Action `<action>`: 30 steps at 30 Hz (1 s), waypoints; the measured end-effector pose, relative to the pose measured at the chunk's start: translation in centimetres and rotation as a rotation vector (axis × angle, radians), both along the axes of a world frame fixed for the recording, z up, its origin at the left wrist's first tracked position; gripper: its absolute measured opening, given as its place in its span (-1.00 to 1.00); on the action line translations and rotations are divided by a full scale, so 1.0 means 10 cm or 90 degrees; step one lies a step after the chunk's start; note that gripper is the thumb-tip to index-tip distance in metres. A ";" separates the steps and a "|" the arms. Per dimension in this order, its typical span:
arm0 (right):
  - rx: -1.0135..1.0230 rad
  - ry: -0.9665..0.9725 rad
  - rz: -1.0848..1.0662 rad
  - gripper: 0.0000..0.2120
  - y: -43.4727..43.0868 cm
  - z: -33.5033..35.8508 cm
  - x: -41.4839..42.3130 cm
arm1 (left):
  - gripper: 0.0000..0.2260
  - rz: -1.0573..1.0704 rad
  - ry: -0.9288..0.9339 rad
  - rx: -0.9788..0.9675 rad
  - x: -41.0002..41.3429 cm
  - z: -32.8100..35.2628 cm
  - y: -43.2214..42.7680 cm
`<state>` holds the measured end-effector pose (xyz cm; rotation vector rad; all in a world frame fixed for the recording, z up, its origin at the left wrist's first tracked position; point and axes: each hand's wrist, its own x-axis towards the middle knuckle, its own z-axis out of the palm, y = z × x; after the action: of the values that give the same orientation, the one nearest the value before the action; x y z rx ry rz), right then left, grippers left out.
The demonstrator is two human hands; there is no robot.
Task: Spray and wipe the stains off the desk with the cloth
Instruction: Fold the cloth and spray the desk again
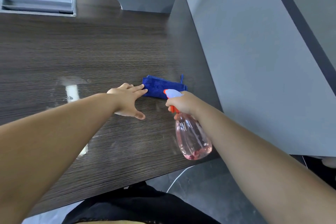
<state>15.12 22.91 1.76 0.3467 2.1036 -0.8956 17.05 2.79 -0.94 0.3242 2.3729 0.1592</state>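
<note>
A person is leaning over a dark wood-grain table point(91, 51), seen from their own head. The left hand point(127, 100) is lying low over the table, its fingers point(140, 87) straight and spread, gripping nothing. The fingertips are just touching the near-left edge of a folded blue cloth point(161, 86), which is lying flat on the table just beyond them, near a grey partition point(245, 60).

The right hand point(181, 104) is gripping the neck and orange trigger of a clear spray bottle point(192, 136) of pink liquid, holding it tilted above the table just right of the left fingers. Pale smears point(71, 92) are showing left of those fingers.

The cloth looks soft, light and floppy, likely to bunch. Pressing a flat palm on its middle, or pinching a folded edge, should be enough.
</note>
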 end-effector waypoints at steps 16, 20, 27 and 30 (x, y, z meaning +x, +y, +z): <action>0.048 0.054 -0.080 -0.82 0.50 0.17 -0.02 | -0.13 0.000 0.001 0.006 -0.01 0.00 0.00; -0.009 0.032 -0.075 -0.62 0.32 0.14 -0.08 | -0.14 0.007 0.004 0.007 0.00 0.01 0.00; -0.033 0.024 0.013 -0.58 0.00 0.11 -0.09 | -0.14 0.016 -0.007 0.013 0.00 0.01 0.02; -0.042 0.051 0.025 -0.70 0.05 0.16 -0.08 | -0.17 0.024 -0.016 0.028 0.00 0.02 0.01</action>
<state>14.31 23.36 3.35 0.2378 2.1401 -0.9676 17.03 2.92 -0.71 0.2957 2.3536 0.2323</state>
